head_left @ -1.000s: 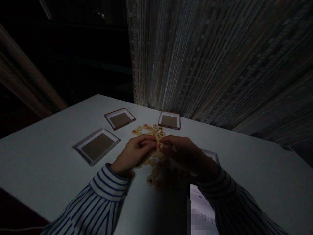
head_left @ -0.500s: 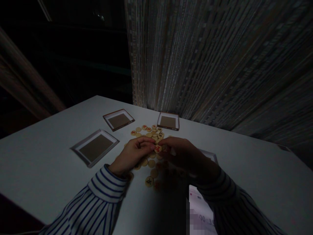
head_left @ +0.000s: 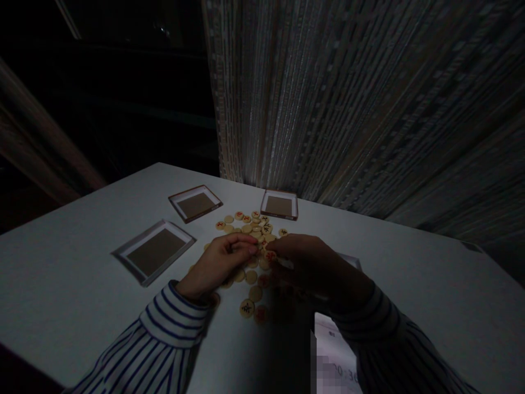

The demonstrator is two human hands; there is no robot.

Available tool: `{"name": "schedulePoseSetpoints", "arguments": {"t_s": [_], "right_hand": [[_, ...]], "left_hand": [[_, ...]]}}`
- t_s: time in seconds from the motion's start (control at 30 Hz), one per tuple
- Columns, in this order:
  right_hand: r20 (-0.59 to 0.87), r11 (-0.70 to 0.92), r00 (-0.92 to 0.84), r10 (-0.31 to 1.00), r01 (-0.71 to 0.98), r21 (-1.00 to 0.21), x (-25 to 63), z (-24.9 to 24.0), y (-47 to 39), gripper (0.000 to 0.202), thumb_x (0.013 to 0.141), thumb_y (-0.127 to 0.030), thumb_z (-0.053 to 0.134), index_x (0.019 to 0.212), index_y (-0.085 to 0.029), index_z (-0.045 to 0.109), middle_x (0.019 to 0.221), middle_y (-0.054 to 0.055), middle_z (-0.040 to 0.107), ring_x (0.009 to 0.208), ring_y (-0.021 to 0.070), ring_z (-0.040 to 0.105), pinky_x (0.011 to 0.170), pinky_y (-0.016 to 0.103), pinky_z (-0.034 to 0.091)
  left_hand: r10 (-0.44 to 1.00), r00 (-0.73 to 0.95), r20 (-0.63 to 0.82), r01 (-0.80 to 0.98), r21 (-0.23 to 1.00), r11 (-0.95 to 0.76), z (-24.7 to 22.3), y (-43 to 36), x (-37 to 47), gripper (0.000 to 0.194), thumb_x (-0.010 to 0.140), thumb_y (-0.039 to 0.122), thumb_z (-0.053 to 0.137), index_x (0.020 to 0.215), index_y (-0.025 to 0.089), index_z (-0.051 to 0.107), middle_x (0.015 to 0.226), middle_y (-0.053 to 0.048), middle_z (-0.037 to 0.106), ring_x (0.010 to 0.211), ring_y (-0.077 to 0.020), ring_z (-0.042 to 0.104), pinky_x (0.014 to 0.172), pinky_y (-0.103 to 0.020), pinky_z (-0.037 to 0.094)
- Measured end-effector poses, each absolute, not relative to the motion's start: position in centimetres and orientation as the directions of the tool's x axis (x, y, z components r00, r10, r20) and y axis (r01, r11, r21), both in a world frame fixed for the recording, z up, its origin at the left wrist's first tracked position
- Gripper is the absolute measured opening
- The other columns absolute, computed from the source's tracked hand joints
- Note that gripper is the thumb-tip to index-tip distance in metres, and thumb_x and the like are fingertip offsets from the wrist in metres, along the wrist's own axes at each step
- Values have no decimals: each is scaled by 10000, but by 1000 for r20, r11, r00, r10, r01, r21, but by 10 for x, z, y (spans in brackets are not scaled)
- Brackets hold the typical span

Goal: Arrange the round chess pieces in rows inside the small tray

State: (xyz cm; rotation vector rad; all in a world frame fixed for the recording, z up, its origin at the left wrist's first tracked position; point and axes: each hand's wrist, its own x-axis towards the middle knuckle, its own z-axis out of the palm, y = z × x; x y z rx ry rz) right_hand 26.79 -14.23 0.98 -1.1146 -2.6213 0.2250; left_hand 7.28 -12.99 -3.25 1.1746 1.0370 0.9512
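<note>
Many round wooden pieces with red or black characters lie in a loose pile on the white table. Over the left of the pile is my left hand, its thumb and fingertips close together at a pale piece; whether it grips that piece is unclear. To the right, my right hand is curled, with a red-marked piece between its fingers and thumb. Both hands' fingertips are near each other. The right hand and its shadow hide part of the pile.
Shallow open boxes stand around the pile: one at left, one at back left, one at back right, and one partly behind the right arm. A lit screen lies at the near edge. Curtains hang behind.
My hands have drawn slightly apart. The red-marked piece that was between both hands' fingertips is now at my right hand. The view has shifted slightly.
</note>
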Motion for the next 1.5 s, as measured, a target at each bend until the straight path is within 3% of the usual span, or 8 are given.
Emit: {"name": "schedulePoseSetpoints", "arguments": {"t_s": [0.27, 0.57, 1.07, 1.23, 1.5], "right_hand": [[130, 644, -631, 765, 750, -149, 281, 10, -141, 87, 805, -232, 527, 840, -180, 588, 681, 7, 584, 591, 112, 472, 548, 232, 309], [158, 654, -636, 756, 723, -223, 288, 8, -142, 106, 792, -144, 494, 839, -180, 581, 754, 12, 591, 632, 103, 480, 570, 222, 338], [-84, 566, -597, 798, 789, -240, 285, 12, -144, 88, 774, -159, 559, 802, -152, 642, 781, 47, 659, 666, 126, 573, 579, 223, 385], [-42, 587, -608, 793, 780, -216, 286, 5, -142, 100, 779, -208, 573, 821, -174, 658, 792, 50, 663, 672, 143, 592, 573, 233, 404], [74, 669, -682, 728, 682, -295, 289, -5, -139, 238, 807, -204, 548, 1012, -255, 659, 857, 33, 684, 732, 145, 626, 616, 230, 444]], "left_hand": [[955, 268, -129, 1, 991, 134, -32, -129, 74, 394, 592, 404, 768, 859, 137, 657, 780, -52, 694, 682, -144, 622, 592, -237, 466], [951, 290, -105, 59, 994, 92, -32, -128, 72, 345, 631, 373, 739, 876, 143, 661, 807, -58, 696, 695, -139, 619, 623, -245, 469], [959, 273, -71, 92, 995, 48, -30, -131, 71, 288, 661, 365, 707, 856, 159, 658, 778, -59, 695, 665, -159, 617, 545, -243, 460], [965, 250, -76, 94, 994, 54, -27, -133, 72, 290, 657, 384, 706, 844, 168, 661, 762, -55, 697, 659, -159, 614, 541, -244, 462], [962, 267, -59, 99, 995, 33, -33, -129, 70, 332, 644, 398, 715, 856, 146, 668, 791, -69, 696, 691, -165, 622, 591, -258, 474]]}}
